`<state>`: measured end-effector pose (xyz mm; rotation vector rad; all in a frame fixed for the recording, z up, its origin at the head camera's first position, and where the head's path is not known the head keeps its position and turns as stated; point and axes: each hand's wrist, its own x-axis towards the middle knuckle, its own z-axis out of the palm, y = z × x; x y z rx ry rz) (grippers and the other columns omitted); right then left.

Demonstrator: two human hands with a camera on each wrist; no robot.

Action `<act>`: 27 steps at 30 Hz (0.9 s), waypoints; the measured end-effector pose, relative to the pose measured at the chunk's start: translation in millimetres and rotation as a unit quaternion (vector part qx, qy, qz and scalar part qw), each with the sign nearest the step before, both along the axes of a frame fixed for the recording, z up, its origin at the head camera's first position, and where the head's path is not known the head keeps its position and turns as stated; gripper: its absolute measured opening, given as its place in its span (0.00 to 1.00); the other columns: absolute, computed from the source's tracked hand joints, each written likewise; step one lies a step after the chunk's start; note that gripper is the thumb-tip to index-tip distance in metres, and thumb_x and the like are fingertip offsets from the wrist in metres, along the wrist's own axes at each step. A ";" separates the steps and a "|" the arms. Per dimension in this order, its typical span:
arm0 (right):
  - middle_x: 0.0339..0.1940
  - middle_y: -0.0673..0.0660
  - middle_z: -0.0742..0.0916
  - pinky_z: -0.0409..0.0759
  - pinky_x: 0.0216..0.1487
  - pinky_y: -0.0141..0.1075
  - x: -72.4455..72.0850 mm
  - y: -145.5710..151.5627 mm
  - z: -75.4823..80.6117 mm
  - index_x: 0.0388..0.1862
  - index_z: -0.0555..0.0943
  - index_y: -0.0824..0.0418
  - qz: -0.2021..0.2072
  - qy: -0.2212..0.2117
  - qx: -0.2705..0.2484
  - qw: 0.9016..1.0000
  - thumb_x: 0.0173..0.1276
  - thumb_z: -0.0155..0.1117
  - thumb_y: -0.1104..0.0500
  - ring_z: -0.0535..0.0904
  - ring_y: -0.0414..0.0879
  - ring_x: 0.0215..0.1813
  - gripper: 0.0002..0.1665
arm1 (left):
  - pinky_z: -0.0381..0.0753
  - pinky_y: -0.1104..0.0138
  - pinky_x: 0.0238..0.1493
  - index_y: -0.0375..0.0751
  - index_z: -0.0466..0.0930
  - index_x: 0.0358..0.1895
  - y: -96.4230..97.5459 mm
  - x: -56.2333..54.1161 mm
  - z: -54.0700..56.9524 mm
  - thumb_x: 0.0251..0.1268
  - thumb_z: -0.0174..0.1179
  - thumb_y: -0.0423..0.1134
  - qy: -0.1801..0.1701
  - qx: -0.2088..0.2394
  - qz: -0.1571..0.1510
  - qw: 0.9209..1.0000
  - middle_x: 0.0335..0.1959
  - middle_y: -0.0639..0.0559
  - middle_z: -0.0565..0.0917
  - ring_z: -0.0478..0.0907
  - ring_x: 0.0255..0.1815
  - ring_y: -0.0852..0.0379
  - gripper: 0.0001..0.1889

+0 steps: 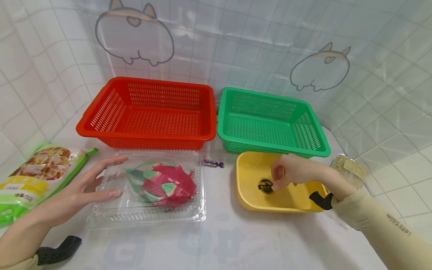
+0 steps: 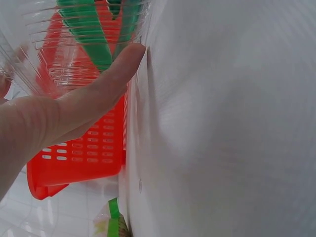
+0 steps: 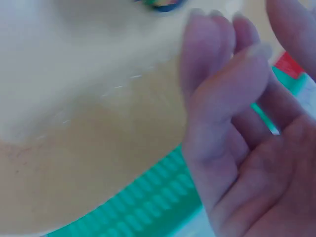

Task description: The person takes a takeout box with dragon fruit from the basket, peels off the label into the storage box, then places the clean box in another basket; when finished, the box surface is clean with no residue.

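Observation:
My left hand (image 1: 82, 189) rests at the left end of a clear plastic clamshell box (image 1: 113, 212), thumb and fingers spread and fairly straight. Inside the box lies a pink dragon fruit (image 1: 175, 183) with green scales. In the left wrist view, the extended thumb (image 2: 101, 98) lies along the ribbed plastic side. Over the yellow tub (image 1: 248, 202) hovers my right hand (image 1: 295, 170), fingers bent and thumb apart from them, nothing visible between. A round black label (image 1: 265, 186) shows on the tub's bottom beside the fingertips. The right wrist view shows the bent fingers (image 3: 222, 94) closely.
Behind stand a red basket (image 1: 158, 141) and a green basket (image 1: 270, 146). A purple wrapped candy (image 1: 212, 163) lies between the box and the tub. At far left is a green-edged food bag (image 1: 40, 176); at right, a clear bag of pale grains (image 1: 349, 170).

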<state>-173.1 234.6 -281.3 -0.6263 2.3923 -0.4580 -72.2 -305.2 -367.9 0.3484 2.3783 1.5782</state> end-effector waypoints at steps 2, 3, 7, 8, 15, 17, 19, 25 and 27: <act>0.25 0.50 0.83 0.82 0.25 0.40 5.7 -0.7 4.0 0.33 0.81 0.56 -0.018 0.006 -0.050 0.999 0.62 0.74 0.52 0.78 0.48 0.26 0.11 | 0.47 0.19 0.55 0.63 0.47 0.80 0.5 0.5 0.8 0.69 0.56 0.35 0.001 -0.004 0.000 1.000 0.78 0.63 0.50 0.44 0.72 0.65 0.42; 0.27 0.51 0.83 0.84 0.28 0.41 9.2 -1.5 5.4 0.35 0.81 0.58 -0.030 0.012 -0.079 0.996 0.64 0.73 0.52 0.80 0.49 0.29 0.12 | 0.47 0.19 0.55 0.63 0.47 0.80 0.9 0.8 1.3 0.69 0.56 0.35 0.000 -0.006 0.000 1.000 0.78 0.63 0.50 0.44 0.72 0.65 0.42; 0.36 0.55 0.86 0.86 0.42 0.39 25.4 -7.7 7.3 0.47 0.80 0.62 -0.109 0.041 -0.189 0.975 0.69 0.68 0.53 0.84 0.51 0.38 0.15 | 0.46 0.19 0.55 0.63 0.47 0.80 1.6 -0.1 2.2 0.69 0.56 0.35 -0.001 -0.002 -0.003 1.000 0.78 0.62 0.50 0.44 0.72 0.63 0.41; 0.40 0.56 0.86 0.86 0.45 0.38 29.7 -10.6 6.8 0.51 0.79 0.62 -0.131 0.049 -0.215 0.967 0.70 0.67 0.53 0.85 0.51 0.41 0.17 | 0.45 0.19 0.55 0.62 0.47 0.80 1.6 -0.3 2.1 0.69 0.56 0.35 -0.002 0.001 -0.004 1.000 0.78 0.62 0.50 0.43 0.72 0.62 0.41; 0.61 0.62 0.79 0.82 0.59 0.35 61.1 -49.0 -2.5 0.67 0.69 0.56 -0.213 0.030 -0.376 0.901 0.75 0.61 0.55 0.82 0.52 0.59 0.25 | 0.41 0.18 0.56 0.62 0.46 0.80 0.7 0.9 1.3 0.69 0.56 0.34 -0.006 0.009 -0.003 1.000 0.78 0.62 0.50 0.42 0.73 0.63 0.42; 0.64 0.60 0.78 0.80 0.63 0.38 68.8 -65.1 -5.4 0.70 0.67 0.53 -0.224 0.015 -0.400 0.889 0.75 0.60 0.56 0.80 0.51 0.63 0.26 | 0.41 0.18 0.56 0.62 0.46 0.80 0.5 1.3 1.5 0.69 0.56 0.34 -0.007 0.008 -0.003 1.000 0.78 0.62 0.50 0.42 0.72 0.64 0.42; 0.67 0.57 0.77 0.77 0.66 0.41 75.1 -82.7 -8.6 0.71 0.64 0.51 -0.228 0.006 -0.419 0.879 0.76 0.59 0.56 0.77 0.50 0.67 0.28 | 0.41 0.18 0.56 0.62 0.46 0.80 0.5 1.6 1.8 0.69 0.56 0.34 -0.006 0.009 -0.004 1.000 0.78 0.62 0.50 0.43 0.72 0.65 0.42; 0.75 0.53 0.68 0.68 0.74 0.49 88.5 -134.9 -17.4 0.77 0.57 0.51 -0.208 -0.044 -0.474 0.854 0.74 0.60 0.59 0.65 0.52 0.76 0.37 | 0.39 0.18 0.56 0.61 0.46 0.80 1.2 2.3 2.7 0.70 0.55 0.34 -0.003 0.012 -0.007 1.000 0.78 0.62 0.50 0.45 0.69 0.68 0.41; 0.77 0.53 0.65 0.64 0.76 0.50 91.0 -146.9 -21.6 0.79 0.55 0.51 -0.196 -0.051 -0.479 0.854 0.73 0.61 0.58 0.61 0.52 0.78 0.40 | 0.39 0.18 0.56 0.61 0.46 0.80 1.2 2.3 3.0 0.70 0.55 0.34 -0.002 0.013 -0.008 1.000 0.78 0.62 0.50 0.45 0.69 0.69 0.41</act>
